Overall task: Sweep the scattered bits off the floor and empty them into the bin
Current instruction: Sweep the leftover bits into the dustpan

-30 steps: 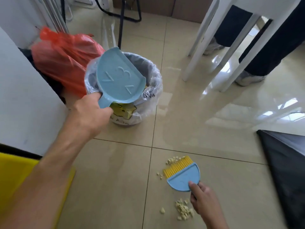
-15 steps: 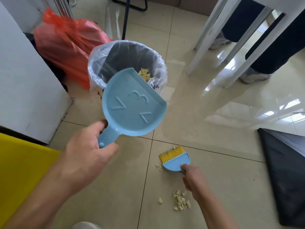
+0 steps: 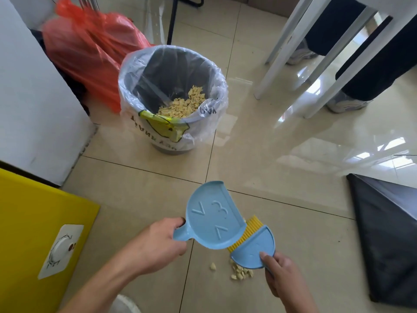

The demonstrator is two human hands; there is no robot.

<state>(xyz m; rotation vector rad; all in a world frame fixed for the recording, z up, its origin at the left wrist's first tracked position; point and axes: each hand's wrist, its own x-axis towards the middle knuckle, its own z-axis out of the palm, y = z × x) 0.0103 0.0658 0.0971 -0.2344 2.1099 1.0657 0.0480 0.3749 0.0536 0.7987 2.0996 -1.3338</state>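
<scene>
Two tools meet: my left hand (image 3: 155,242) grips the dustpan (image 3: 212,216), hiding its handle; my right hand (image 3: 279,273) pinches the brush (image 3: 255,246), which partly covers bits (image 3: 240,271) on the floor (image 3: 282,233); the bin (image 3: 172,98) stands beyond.

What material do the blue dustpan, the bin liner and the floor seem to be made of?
Dustpan: probably moulded plastic, matte, with raised marks in its surface.
Bin liner: thin translucent plastic film, wrinkled and draped over the rim.
Floor: likely glazed ceramic tile, glossy, with grout lines and clear reflections.

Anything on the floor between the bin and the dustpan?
Head view: bare tile with grout lines between bin and dustpan. Remaining bits lie below the brush.
</scene>
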